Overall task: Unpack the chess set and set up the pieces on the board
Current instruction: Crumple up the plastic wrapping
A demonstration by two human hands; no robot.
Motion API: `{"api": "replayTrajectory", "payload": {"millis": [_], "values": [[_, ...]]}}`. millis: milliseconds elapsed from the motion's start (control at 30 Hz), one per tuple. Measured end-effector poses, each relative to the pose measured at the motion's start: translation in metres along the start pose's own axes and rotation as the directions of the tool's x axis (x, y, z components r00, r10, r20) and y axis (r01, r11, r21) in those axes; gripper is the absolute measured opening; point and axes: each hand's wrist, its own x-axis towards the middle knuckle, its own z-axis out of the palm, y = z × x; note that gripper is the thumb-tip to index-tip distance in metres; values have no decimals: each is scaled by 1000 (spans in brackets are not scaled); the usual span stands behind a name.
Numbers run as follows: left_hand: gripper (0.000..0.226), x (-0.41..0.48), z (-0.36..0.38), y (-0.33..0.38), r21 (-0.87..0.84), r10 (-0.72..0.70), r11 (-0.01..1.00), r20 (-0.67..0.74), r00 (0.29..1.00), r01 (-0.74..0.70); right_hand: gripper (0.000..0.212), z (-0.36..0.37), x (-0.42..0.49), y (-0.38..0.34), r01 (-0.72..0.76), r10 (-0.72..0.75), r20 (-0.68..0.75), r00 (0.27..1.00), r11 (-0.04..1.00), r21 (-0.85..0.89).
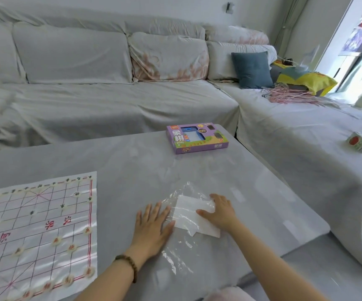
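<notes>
Our grey bench (132, 161) carries the white red-lined chess sheet (36, 213), then a clear plastic bag (182, 253) under our left hand (154, 229) (fingers (150, 211) flat, apart) and right hand (222, 212), fingers (217, 198) loosely bent; small cream round pieces (56, 240) sit on the sheet

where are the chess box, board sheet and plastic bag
chess box (197, 139): head view, top face
board sheet (31, 232): head view, middle grid
plastic bag (178, 257): head view, crinkled lower part
</notes>
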Motion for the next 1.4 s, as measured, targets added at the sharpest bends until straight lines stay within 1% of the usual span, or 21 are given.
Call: {"api": "replayTrajectory", "payload": {"millis": [67, 133, 233, 300, 367, 433, 500, 567, 633, 700, 800, 867, 933, 967, 1033, 1100, 1167, 1233, 1267, 1333, 1400], "values": [[127, -4, -5, 0, -22, -3, 1000, 4, 1000, 3, 62, 6, -3, -9, -26, 25, 14, 1000, 996, 90], [121, -12, -11, -1, -33, -15, 999, 21, 1000, 16, 31, 7, -8, -16, -41, 33, 37, 999, 969, 244], [71, -24, -27, 1, -105, -86, 991, 31, 996, 89, 37, 2, -19, -29, -62, 17, 105, 994, 894, 444], [78, -30, -40, 1, -280, -131, 951, 5, 991, 127, 27, -3, -27, -44, -77, 18, 107, 994, 811, 581], [81, -39, -58, 4, -594, -175, 784, 68, 982, 181, 28, -9, -33, -64, -92, -23, 130, 991, 591, 801], [72, -52, -78, 10, -819, -135, 508, 231, 964, 267, 33, -8, -41, -86, -145, -77, 181, 980, 342, 928], [75, -61, -92, 7, -904, -59, 281, 318, 946, 321, 34, -5, -56, -109, -218, -136, 259, 956, 258, 941], [72, -66, -104, -1, -948, 9, 50, 316, 949, 315, 39, 7, -73, -129, -278, -213, 340, 916, 276, 920], [65, -73, -117, -11, -960, -9, -104, 262, 965, 259, 38, 19, -91, -147, -238, -273, 350, 896, 370, 898], [50, -79, -126, -21, -979, -131, -111, 184, 974, 170, 32, 26, -105, -162, -108, -335, 283, 899, 457, 883], [33, -85, -133, -39, -998, -379, -65, 27, 925, 2, 21, 26, -122, -182, 127, -342, 79, 936, 540, 832], [38, -89, -144, -54, -970, -483, -203, -23, 875, -137, 34, 27, -133, -191, 253, -286, -106, 952, 546, 799], [50, -96, -158, -66, -912, -551, -313, -52, 833, -264, 65, 32, -147, -195, 227, -243, -105, 964, 560, 797], [53, -98, -163, -73, -895, -591, -319, -69, 804, -311, 73, 39, -155, -200, 142, -274, -6, 962, 481, 865], [64, -101, -166, -81, -933, -664, -154, -145, 733, -324, 67, 49, -168, -208, -99, -451, 192, 871, 220, 970], [64, -117, -169, -81, -951, -655, 83, -278, 703, -299, 63, 62, -167, -225, -185, -504, 198, 841, 76, 980], [44, -135, -168, -78, -945, -548, 210, -327, 770, -252, 76, 70, -164, -250, -102, -425, 105, 899, 31, 994], [26, -157, -166, -75, -949, -404, 239, -289, 868, -205, 81, 71, -168, -275, 16, -390, 4, 921, 48, 999], [30, -165, -165, -77, -955, -353, 219, -270, 896, -202, 72, 70, -171, -287, 70, -373, -33, 927, 87, 994], [41, -176, -164, -87, -968, -295, 96, -251, 922, -233, 42, 74, -175, -308, 178, -359, -92, 929, 215, 960], [54, -179, -164, -98, -969, -318, 29, -243, 916, -247, 35, 82, -183, -324, 245, -377, -99, 921, 363, 899]]}}
